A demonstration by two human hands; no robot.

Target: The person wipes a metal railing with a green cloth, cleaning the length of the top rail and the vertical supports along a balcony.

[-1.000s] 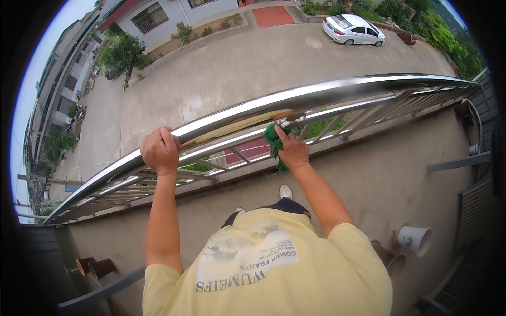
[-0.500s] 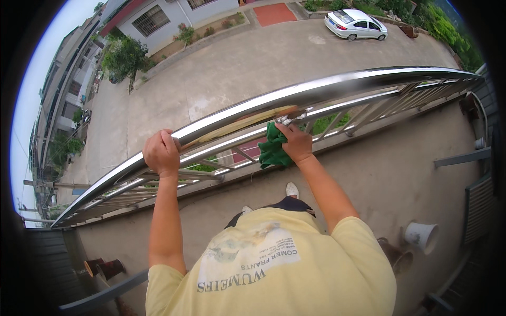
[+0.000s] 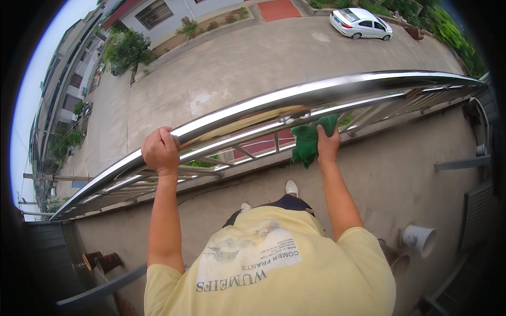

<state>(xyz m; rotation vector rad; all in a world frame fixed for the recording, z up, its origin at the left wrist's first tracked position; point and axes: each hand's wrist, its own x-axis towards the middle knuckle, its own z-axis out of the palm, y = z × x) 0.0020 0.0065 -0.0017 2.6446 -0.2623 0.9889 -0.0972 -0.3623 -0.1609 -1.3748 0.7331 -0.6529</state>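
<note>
A shiny metal railing [image 3: 253, 108] curves across the view, with a thick round top rail and a thinner rail and slanted bars under it. My left hand [image 3: 161, 151] is closed round the top rail at the left. In my right hand [image 3: 329, 145] a crumpled green cloth [image 3: 305, 145] is gripped, hanging in loose folds in front of the lower rail. Whether the cloth touches that rail I cannot tell. The fingers of the right hand are partly hidden by the cloth.
Behind the railing, a paved yard [image 3: 237, 63] lies lower down, with a parked white car [image 3: 361, 23] and a bush [image 3: 126, 50]. On the balcony floor [image 3: 411, 174] stand a white pot [image 3: 419, 239] at right and brown pots [image 3: 109, 262] at left. A grey metal bar [image 3: 463, 163] juts in at right.
My right hand has moved to the right along the railing with the green cloth, away from the top rail's underside. The left hand keeps its hold on the top rail.
</note>
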